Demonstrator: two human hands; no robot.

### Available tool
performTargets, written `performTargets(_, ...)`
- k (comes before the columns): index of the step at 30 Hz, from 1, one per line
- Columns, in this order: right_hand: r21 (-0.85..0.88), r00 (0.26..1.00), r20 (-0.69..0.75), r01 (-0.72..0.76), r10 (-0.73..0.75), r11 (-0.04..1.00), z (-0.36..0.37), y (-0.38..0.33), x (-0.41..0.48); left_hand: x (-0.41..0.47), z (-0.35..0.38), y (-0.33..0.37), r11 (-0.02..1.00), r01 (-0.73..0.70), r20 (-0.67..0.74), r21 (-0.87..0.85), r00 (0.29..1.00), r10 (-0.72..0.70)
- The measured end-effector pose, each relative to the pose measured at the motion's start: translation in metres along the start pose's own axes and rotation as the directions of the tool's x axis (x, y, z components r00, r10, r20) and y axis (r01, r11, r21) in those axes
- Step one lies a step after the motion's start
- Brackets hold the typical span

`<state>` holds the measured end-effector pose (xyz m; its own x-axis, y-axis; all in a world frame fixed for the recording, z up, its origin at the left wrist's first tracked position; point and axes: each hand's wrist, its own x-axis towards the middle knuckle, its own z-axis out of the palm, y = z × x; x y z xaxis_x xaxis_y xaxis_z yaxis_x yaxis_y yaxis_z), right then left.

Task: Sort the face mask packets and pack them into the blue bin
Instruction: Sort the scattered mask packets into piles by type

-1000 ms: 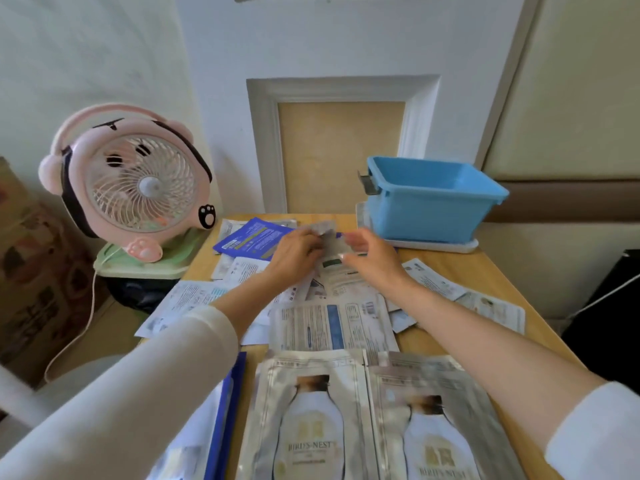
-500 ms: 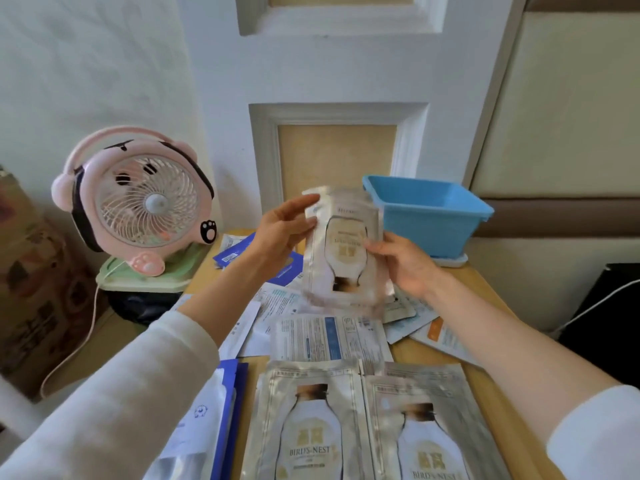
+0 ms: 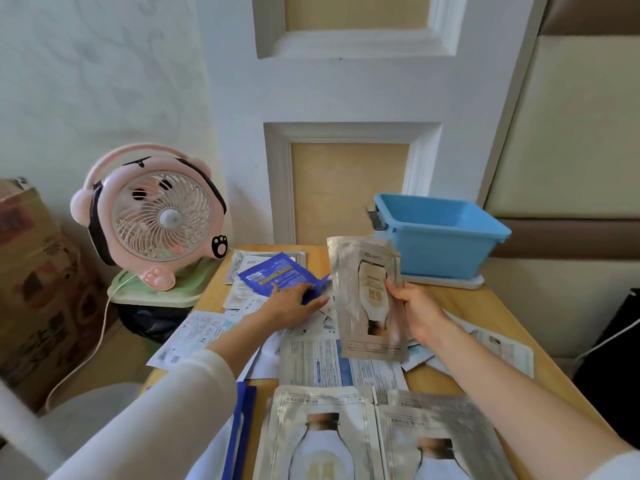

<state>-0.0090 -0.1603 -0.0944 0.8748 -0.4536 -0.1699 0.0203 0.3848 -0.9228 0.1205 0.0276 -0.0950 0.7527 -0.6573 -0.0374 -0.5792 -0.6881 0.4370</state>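
Item: silver face mask packet [image 3: 367,296], centre of the frame, lifted clear of the table [image 3: 467,306].

Change noted: half a second ago both hands were holding this packet up. The left hand [image 3: 294,303] is now off it and lying low at centre left, so the right hand [image 3: 412,310] alone is carrying it. The camera is also looking higher, showing more wall.

Orientation: the long axis is running nearly vertical in the frame, leaning slightly at the top toward the left. The printed face is turning toward the camera, and the print is reading upside down, with the bottle's neck pointing to the lower edge. In the picture the upper right corner is overlapping the left wall of the blue bin [image 3: 440,233], which is standing at the far right of the table.

Hands: the right hand is pinching the packet's right edge, thumb on the front, fingers behind, forearm reaching up from the lower right. The left hand is open, its fingers stretching flat onto the near edge of a blue packet [image 3: 277,275], white sleeve trailing to the lower left.

Also lying flat: two matching silver packets [image 3: 322,438], bottom centre.
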Motion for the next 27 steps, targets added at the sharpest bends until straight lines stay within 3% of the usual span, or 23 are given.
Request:
performTargets(7,-0.086,0.997,-0.069,-0.045,0.039,0.995,0.009,0.01,0.004,-0.003,-0.001,-0.018,0.993,-0.082,0.101,-0.089,0.991,0.091)
performTargets(9,-0.111,0.995,-0.092,-0.057,0.047,0.992,0.009,0.012,0.005,-0.007,-0.004,-0.014,0.964,-0.092,0.138,-0.251,0.982,0.13)
performTargets(11,-0.103,0.994,-0.096,-0.068,0.058,0.992,0.008,0.012,0.005,-0.012,-0.012,-0.007,0.868,-0.045,0.2,-0.495,0.966,0.165)
performTargets(13,-0.113,0.994,-0.09,-0.069,0.059,0.991,0.007,0.012,0.003,-0.012,-0.019,-0.005,0.764,-0.034,0.123,-0.645,0.981,0.148)
performTargets(15,-0.15,0.995,-0.08,-0.064,0.053,0.987,0.006,0.013,0.0,0.002,-0.031,-0.02,0.76,-0.079,-0.183,-0.645,0.982,-0.053)
performTargets(17,-0.183,0.996,-0.071,-0.061,0.048,0.981,0.005,0.014,-0.001,0.025,-0.046,-0.049,0.818,0.121,-0.387,-0.563,0.835,-0.39)
performTargets(19,-0.197,0.997,-0.05,-0.06,0.051,0.979,0.005,0.014,-0.002,0.043,-0.057,-0.076,0.722,0.438,-0.349,-0.535,0.664,-0.661)
performTargets(20,-0.202,0.998,-0.041,-0.062,0.055,0.977,0.006,0.013,-0.002,0.049,-0.059,-0.086,0.647,0.522,-0.277,-0.556,0.617,-0.737)
performTargets(23,-0.214,0.998,-0.029,-0.064,0.059,0.975,0.008,0.013,-0.003,0.061,-0.061,-0.102,0.551,0.529,-0.192,-0.645,0.586,-0.788)
performTargets(27,-0.216,0.997,-0.028,-0.073,0.068,0.974,0.009,0.015,-0.003,0.069,-0.056,-0.106,0.633,0.503,-0.35,-0.588,0.548,-0.76)
